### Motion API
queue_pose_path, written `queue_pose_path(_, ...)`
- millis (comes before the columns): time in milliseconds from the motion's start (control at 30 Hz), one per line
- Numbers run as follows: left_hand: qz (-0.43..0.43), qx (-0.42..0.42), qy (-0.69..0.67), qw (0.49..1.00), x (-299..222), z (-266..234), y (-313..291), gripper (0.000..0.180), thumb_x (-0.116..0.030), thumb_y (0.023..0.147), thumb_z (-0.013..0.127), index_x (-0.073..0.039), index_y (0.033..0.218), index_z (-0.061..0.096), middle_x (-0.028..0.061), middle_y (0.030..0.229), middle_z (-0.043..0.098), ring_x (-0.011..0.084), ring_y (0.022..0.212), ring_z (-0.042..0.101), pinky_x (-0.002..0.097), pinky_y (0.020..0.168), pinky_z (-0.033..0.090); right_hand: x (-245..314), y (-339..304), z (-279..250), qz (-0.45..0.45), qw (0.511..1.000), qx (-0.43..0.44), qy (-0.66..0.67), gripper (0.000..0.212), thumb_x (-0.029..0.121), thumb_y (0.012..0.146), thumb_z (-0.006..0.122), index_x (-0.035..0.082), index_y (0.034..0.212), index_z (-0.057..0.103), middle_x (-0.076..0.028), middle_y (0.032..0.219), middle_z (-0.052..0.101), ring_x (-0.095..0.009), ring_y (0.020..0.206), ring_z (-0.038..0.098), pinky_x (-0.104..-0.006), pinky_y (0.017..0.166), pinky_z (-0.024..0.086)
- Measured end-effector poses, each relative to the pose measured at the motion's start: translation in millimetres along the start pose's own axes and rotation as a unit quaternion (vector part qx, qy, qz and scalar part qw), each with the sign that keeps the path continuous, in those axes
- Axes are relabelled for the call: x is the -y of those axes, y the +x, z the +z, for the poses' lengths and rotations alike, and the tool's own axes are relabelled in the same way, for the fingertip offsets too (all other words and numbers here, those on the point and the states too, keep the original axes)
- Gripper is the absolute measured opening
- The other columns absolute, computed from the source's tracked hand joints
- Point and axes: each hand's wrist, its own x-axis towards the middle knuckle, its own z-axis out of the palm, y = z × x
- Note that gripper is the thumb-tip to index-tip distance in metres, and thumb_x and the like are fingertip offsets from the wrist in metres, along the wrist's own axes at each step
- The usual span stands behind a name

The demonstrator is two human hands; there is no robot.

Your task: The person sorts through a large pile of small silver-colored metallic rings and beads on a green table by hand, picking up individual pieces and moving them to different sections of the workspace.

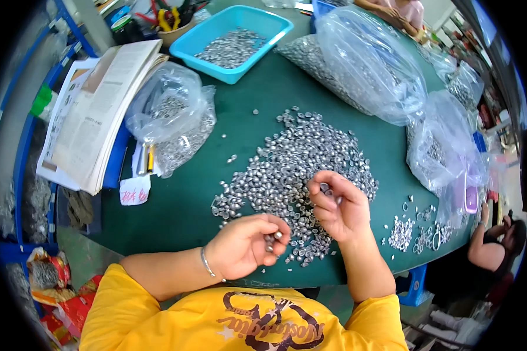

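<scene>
A wide pile of small, silvery, cup-shaped metal pieces (pixel 298 158) lies on the green table (pixel 175 228) in front of me. My left hand (pixel 249 245), with a bracelet at the wrist, is curled at the near left edge of the pile. A few of the metal pieces show between its fingers. Over the right part of the pile, my right hand (pixel 342 205) is raised with its fingers bent. Thumb and fingertips pinch a small metal piece (pixel 325 188); how many more it holds is hidden.
A turquoise tray (pixel 231 75) of metal pieces stands at the far left. Nearer are a plastic bag (pixel 170 111) and stacked papers (pixel 91 111). Large filled bags (pixel 363 64) line the far right. Smaller heaps of silver parts (pixel 401 234) sit at right. Other people are beyond the table and at right.
</scene>
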Motion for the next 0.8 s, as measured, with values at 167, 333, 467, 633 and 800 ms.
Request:
queue_pose_path(167, -0.12, -0.004, -0.065, 0.991, 25.6, -14.5, -6.1, 0.04, -0.042, 0.089, 0.037, -0.005, 0.092, 0.052, 0.0037, 0.081, 0.054, 0.0131, 0.07, 0.052, 0.0214, 0.049, 0.036, -47.5, -28.1, 34.4, -0.105, 0.896, 0.104, -0.419, 0.01, 0.008, 0.085, 0.048, 0.0, 0.088, 0.052, -0.011, 0.087, 0.053, -0.016, 0.069, 0.05, -0.0252, 0.055, 0.043)
queue_pose_path(333, -0.193, 0.055, -0.081, 0.976, 35.5, -25.9, -7.0, 0.031, -0.035, 0.086, 0.045, -0.005, 0.083, 0.051, 0.0019, 0.072, 0.049, 0.0083, 0.05, 0.04, 0.0189, 0.035, 0.023, -54.9, -18.2, 44.1, -0.266, 0.62, 0.109, -0.73, 0.011, -0.006, 0.074, 0.055, -0.001, 0.084, 0.056, -0.011, 0.078, 0.056, -0.024, 0.07, 0.054, -0.0309, 0.06, 0.045)
queue_pose_path(467, -0.245, 0.06, -0.054, 0.966, 41.0, -20.5, -14.9, 0.023, -0.023, 0.089, 0.046, -0.001, 0.084, 0.053, 0.004, 0.071, 0.049, 0.0069, 0.046, 0.035, 0.0177, 0.034, 0.023, -65.8, 15.0, 40.9, -0.265, 0.527, 0.123, -0.798, 0.023, -0.008, 0.063, 0.059, 0.003, 0.084, 0.06, -0.01, 0.078, 0.055, -0.027, 0.07, 0.054, -0.0336, 0.06, 0.044)
queue_pose_path(633, -0.209, 0.076, -0.047, 0.974, 41.5, -21.5, -17.5, 0.024, -0.022, 0.089, 0.044, 0.0, 0.084, 0.053, 0.0046, 0.07, 0.049, 0.0065, 0.045, 0.035, 0.0178, 0.034, 0.023, -84.8, 43.4, 42.5, -0.255, 0.434, 0.2, -0.84, 0.026, -0.005, 0.061, 0.062, 0.002, 0.087, 0.06, -0.01, 0.079, 0.054, -0.027, 0.07, 0.052, -0.0347, 0.06, 0.044)
queue_pose_path(800, -0.192, 0.095, -0.044, 0.976, 42.8, -21.2, -19.5, 0.024, -0.022, 0.09, 0.043, 0.001, 0.085, 0.052, 0.0047, 0.069, 0.048, 0.0066, 0.045, 0.035, 0.0178, 0.034, 0.023, -79.7, 46.8, 41.9, -0.26, 0.368, 0.208, -0.868, 0.025, 0.002, 0.065, 0.058, 0.0, 0.09, 0.058, -0.01, 0.083, 0.054, -0.026, 0.072, 0.052, -0.0343, 0.063, 0.044)
